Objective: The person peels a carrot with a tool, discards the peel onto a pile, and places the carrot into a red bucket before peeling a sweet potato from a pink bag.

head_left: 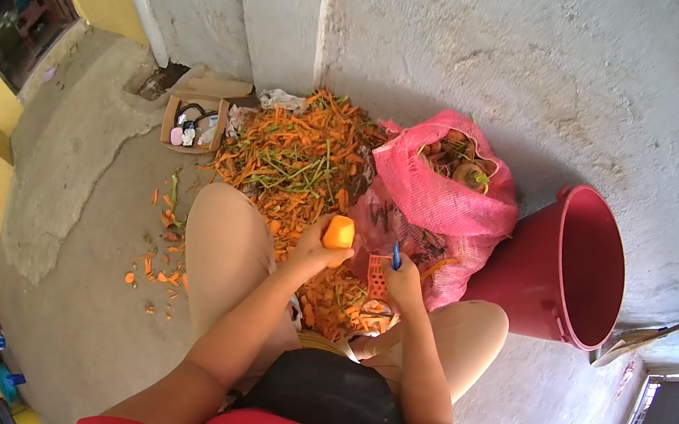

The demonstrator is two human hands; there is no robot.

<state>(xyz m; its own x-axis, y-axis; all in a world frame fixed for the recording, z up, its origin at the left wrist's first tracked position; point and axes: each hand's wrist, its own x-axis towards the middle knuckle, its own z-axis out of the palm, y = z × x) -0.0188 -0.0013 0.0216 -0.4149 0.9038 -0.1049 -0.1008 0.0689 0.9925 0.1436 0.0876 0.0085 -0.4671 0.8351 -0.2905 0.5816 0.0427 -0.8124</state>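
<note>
My left hand (pixel 315 248) is closed around a peeled orange carrot (pixel 339 232), whose smooth, thick end points up. A short way to the right, my right hand (pixel 404 284) grips a blue-handled tool (pixel 396 257); its working end cannot be made out. Beside that hand shows a piece of orange perforated plastic (pixel 377 276), partly hidden. Between my knees and beyond them lies a large heap of carrot peelings and green stems (pixel 296 150). A pink mesh sack (pixel 438 187) of unpeeled carrots leans open behind my right hand.
A dark red bucket (pixel 524 260) stands tilted to the right of the sack. At the left of the heap is a small cardboard box (pixel 194 124) with odds and ends. Loose scraps (pixel 166 274) litter the concrete floor. A grey wall (pixel 535 57) rises behind.
</note>
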